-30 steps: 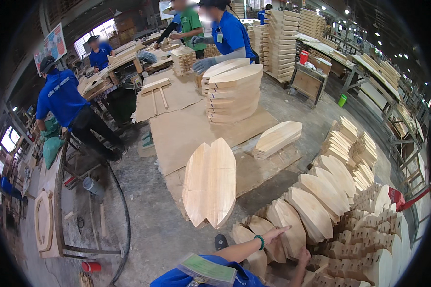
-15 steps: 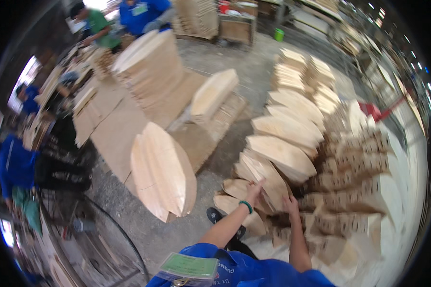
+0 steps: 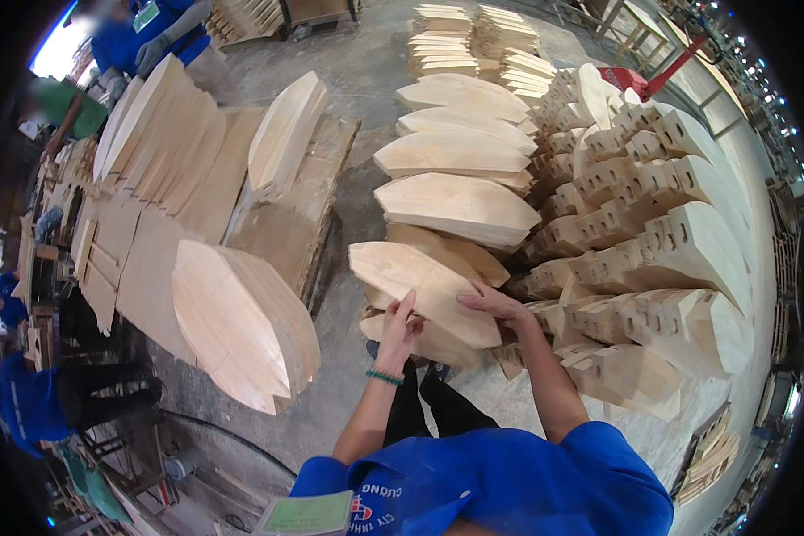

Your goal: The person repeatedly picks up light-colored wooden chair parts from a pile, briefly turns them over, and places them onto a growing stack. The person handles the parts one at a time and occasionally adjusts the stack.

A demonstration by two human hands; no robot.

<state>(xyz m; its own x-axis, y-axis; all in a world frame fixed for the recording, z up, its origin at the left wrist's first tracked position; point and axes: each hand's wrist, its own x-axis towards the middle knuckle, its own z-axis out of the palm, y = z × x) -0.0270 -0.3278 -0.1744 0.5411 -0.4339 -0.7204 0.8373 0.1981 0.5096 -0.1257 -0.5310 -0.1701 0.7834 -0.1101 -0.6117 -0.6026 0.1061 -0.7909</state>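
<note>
A pale, leaf-shaped wooden panel (image 3: 424, 288) lies on top of the nearest stack, tilted toward me. My left hand (image 3: 399, 330), with a green band at the wrist, grips its near lower edge. My right hand (image 3: 498, 306) lies flat on the panel's right end. More leaf-shaped panels (image 3: 460, 207) lie stacked in a row running away from me. Both forearms come up from my blue shirt at the bottom.
A pile of notched wooden blocks (image 3: 652, 241) fills the right side. An upright bundle of panels (image 3: 241, 322) stands at the left on the concrete floor, with more stacks (image 3: 286, 134) behind. People in blue (image 3: 152, 36) work at the upper left and left edge.
The view has tipped down and closer to the stacks. Both my hands have come to rest on the nearest panel, where earlier they were just reaching it.
</note>
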